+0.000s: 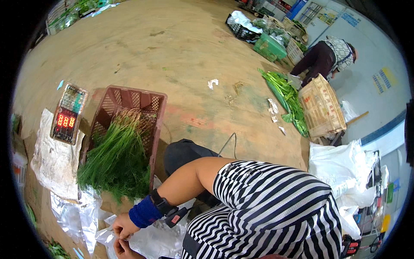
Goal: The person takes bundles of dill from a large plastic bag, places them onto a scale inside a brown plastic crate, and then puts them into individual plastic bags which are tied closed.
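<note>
At the lower left, my right hand point(125, 225), with a blue wristband and a dark strap, has its fingers pinched together on thin clear plastic film point(157, 241). Close against it, my left hand point(123, 249) also has its fingertips closed at the film's edge; its lower part is cut off by the frame. More crinkled, shiny film lies left of my hands. Just beyond them stands a maroon slatted crate point(158, 125). A big bundle of feathery green dill-like herb point(118, 159) lies in it, stems at the far end, leaves hanging over the near side.
A scale display point(67, 114) with lit red digits stands left of the crate, by a dirty white sack point(56, 162). Far right, another person point(332, 56) bends near a tilted cream crate point(321, 110) and long leafy greens point(286, 97). White sacks point(340, 166) are at my right.
</note>
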